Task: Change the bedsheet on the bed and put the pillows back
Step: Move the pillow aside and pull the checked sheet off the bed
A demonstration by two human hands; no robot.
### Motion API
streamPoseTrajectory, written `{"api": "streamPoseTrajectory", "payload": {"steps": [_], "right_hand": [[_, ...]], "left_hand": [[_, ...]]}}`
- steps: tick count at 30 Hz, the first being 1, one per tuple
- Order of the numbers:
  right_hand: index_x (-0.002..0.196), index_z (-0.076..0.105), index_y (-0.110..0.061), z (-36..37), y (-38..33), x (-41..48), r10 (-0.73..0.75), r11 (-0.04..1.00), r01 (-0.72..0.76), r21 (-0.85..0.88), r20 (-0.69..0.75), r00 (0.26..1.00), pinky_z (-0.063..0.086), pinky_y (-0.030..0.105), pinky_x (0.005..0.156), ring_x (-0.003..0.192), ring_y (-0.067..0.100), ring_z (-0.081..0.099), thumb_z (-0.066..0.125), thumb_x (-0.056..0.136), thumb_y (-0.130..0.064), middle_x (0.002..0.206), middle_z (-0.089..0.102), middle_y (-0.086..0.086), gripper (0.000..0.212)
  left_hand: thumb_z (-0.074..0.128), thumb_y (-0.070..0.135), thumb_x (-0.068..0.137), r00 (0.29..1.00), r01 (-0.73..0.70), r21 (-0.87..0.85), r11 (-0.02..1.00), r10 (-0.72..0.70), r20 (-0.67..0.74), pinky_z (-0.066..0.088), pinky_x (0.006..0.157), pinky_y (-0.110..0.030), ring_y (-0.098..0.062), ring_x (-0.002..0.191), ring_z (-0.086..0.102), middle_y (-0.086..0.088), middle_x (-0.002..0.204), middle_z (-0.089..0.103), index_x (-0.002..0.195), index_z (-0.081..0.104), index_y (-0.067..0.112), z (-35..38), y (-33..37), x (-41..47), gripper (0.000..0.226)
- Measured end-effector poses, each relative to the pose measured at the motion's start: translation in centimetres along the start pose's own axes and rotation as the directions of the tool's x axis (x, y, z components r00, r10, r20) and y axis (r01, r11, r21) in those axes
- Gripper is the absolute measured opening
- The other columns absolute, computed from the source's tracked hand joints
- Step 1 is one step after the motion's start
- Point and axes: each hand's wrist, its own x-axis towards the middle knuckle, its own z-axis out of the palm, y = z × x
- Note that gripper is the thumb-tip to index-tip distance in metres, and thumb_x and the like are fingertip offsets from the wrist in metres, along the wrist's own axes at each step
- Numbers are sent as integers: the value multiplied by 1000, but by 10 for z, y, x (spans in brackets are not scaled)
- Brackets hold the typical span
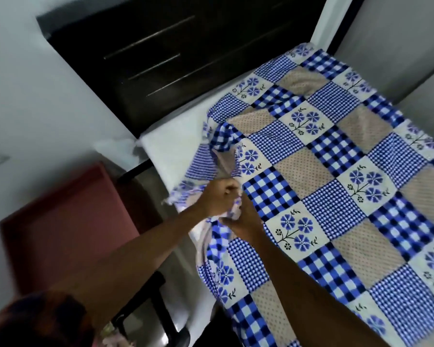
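**Figure.** A patchwork cotton bedsheet of blue gingham squares, blue flower squares and beige dotted squares (336,171) is lying spread across most of the white rectangular mattress (171,146), reaching from the far corner down to the near end of the view. Along the left side a strip of the mattress is showing bare. There the sheet's edge is lying gathered into folds rather than flat, with a short fringe showing at its border.

Both bare forearms are reaching in from the lower edge of the view and meeting at this gathered edge. The left hand (217,197) is clenching a bunch of the cloth in a fist, knuckles turned upward, with the fabric fanning out beyond it toward the bare strip. The right hand (244,222), just beside it, is gripping the same bunch from the nearer side. Its fingers are curling into the folds, and the fingertips are hidden by cloth. Below the hands, part of the sheet is hanging over the side of the mattress.

Beyond the bed a dark glossy wooden cabinet (161,58) is standing against the pale wall (23,83) and carrying several long slim metal bar handles (148,38). A flat reddish-brown panel (68,221) is showing at the left, beside the bed. A black frame (158,319) is showing near the lower edge, too blurred to identify.
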Motion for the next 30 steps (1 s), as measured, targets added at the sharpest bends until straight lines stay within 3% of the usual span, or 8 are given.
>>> {"api": "streamPoseTrajectory", "payload": {"steps": [3,6,9,11,13,15,20,30], "right_hand": [[105,59,-8,-27,-19,-5,121,993,-115,40,-178,977,45,35,72,94,29,64,66,93,-29,97,66,11,26],[113,65,-7,-52,-15,-14,158,987,-144,69,-304,939,39,34,70,95,36,62,52,102,-25,100,67,12,24],[113,67,-11,-64,-14,-30,90,996,-81,42,-338,937,41,34,68,95,38,64,52,99,-16,99,69,11,21],[126,59,-8,-61,-18,-37,15,997,-17,-72,-25,1000,49,40,86,118,35,60,59,98,-20,118,65,12,31],[158,24,-9,-54,-14,-38,29,965,78,-251,396,918,31,41,116,149,25,24,70,93,-27,161,29,10,81],[162,7,-19,-51,-7,-29,60,954,98,-282,502,862,25,41,121,152,26,16,73,92,-31,168,9,9,96],[148,46,-24,-80,5,32,110,976,-96,-196,65,992,40,36,109,136,26,47,58,101,-32,155,42,5,50],[136,59,-11,-182,-35,293,149,985,-170,8,-526,837,45,46,104,125,37,54,67,92,-18,138,55,18,46]], "left_hand": [[62,4,94,994,-35,67,997,28,103,43,70,-12,2,72,61,-2,79,68,83,65,7,14,47,8,12],[61,8,92,997,42,148,988,-51,61,46,78,-27,-30,99,67,-24,98,70,92,67,-6,4,52,12,16],[57,19,92,980,163,385,908,-195,46,50,85,-37,-36,103,65,-20,103,69,93,68,1,-12,24,-3,20],[52,24,98,951,189,579,793,-294,92,47,94,-37,-33,112,61,-16,117,67,106,69,3,-27,-19,-11,28],[35,48,92,906,249,671,698,-412,93,46,98,-33,-25,117,59,-7,124,66,113,70,15,-41,-97,3,53],[12,59,71,905,249,675,695,-414,92,47,98,-33,-22,115,61,-1,123,67,116,70,20,-57,-174,38,83],[61,21,80,981,115,591,798,-184,56,52,77,-31,-22,82,65,-6,90,71,88,71,9,-88,-72,89,17],[69,22,79,977,-76,570,818,-52,206,28,115,-37,-37,139,41,-22,148,44,145,42,-3,-116,-71,347,76]]}}
